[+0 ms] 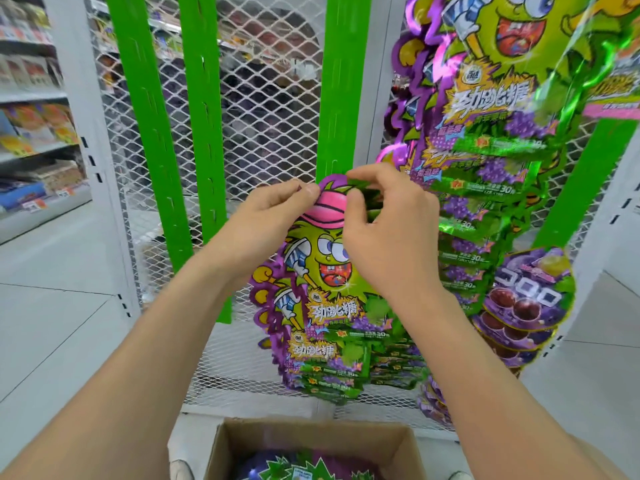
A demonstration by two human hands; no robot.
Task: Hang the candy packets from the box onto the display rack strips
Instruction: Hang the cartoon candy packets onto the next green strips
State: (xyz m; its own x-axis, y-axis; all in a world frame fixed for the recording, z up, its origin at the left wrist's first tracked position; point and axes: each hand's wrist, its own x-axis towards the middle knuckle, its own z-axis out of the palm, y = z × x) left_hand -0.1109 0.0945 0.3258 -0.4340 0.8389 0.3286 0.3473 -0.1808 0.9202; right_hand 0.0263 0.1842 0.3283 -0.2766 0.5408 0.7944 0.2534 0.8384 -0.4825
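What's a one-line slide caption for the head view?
Left hand and right hand pinch the top of a candy packet at a green strip; hung packets at right, open box below.

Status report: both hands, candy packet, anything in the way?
Left hand, right hand: both pinch candy packet top. Packet against green strip; hung or not, unclear. Strip above bare.

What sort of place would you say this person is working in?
Most likely a retail shop, perhaps a supermarket aisle: stocked shelves with price tags on the left, green display strips on a white mesh rack with candy packets hanging, and an open cardboard box of more packets on the floor.
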